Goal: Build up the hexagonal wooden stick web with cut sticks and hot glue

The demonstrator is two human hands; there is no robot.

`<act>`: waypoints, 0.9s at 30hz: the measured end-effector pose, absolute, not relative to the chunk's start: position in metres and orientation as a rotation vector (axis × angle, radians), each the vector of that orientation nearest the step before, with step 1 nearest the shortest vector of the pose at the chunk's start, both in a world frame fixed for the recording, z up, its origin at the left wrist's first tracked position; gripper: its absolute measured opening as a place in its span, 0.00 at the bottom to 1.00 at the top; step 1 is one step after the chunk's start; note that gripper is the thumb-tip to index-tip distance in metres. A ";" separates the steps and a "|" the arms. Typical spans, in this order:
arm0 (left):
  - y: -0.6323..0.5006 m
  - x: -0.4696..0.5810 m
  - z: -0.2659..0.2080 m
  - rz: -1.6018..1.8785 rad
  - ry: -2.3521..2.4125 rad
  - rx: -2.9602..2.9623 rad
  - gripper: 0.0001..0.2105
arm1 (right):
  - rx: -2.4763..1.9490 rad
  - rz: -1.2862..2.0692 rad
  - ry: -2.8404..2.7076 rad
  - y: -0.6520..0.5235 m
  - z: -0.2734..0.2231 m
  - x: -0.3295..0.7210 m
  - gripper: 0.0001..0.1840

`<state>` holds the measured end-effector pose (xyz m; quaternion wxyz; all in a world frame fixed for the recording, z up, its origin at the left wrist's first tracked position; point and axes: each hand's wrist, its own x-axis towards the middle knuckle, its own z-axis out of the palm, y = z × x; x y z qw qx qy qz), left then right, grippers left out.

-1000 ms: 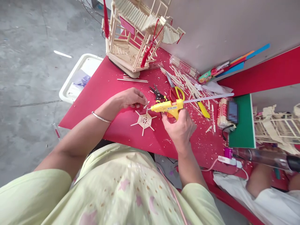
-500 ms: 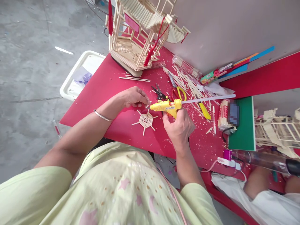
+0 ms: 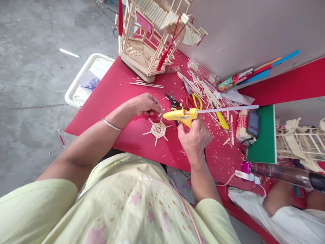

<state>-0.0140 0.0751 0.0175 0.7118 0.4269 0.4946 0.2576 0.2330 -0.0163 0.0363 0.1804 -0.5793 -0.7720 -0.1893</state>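
My right hand is wrapped round the handle of a yellow hot glue gun, with a long clear glue stick sticking out of its back end. The gun's nozzle points left, close to the fingertips of my left hand. Those fingers pinch a short wooden stick, mostly hidden and tiny in view. Just below, a spiderweb-shaped piece made of thin sticks lies flat on the red table. Black pliers lie behind the gun.
A stick-built pavilion model with red tassels stands at the back. Scissors, loose sticks and a yellow-handled cutter lie to the right. A white stool stands left of the table. Another person's leg shows at lower right.
Almost nothing differs. The glue gun and my right hand have shifted very slightly right; my left hand keeps its pinch near the nozzle.
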 end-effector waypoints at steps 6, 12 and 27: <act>0.075 -0.014 0.015 0.572 1.103 0.969 0.10 | -1.667 -0.460 -2.176 -0.016 0.034 0.234 0.14; 0.075 -0.015 0.015 0.565 1.097 0.972 0.11 | -1.626 -0.549 -2.177 -0.015 0.034 0.233 0.12; 0.076 -0.015 0.014 0.553 1.099 0.985 0.12 | -1.627 -0.534 -2.166 -0.015 0.032 0.234 0.11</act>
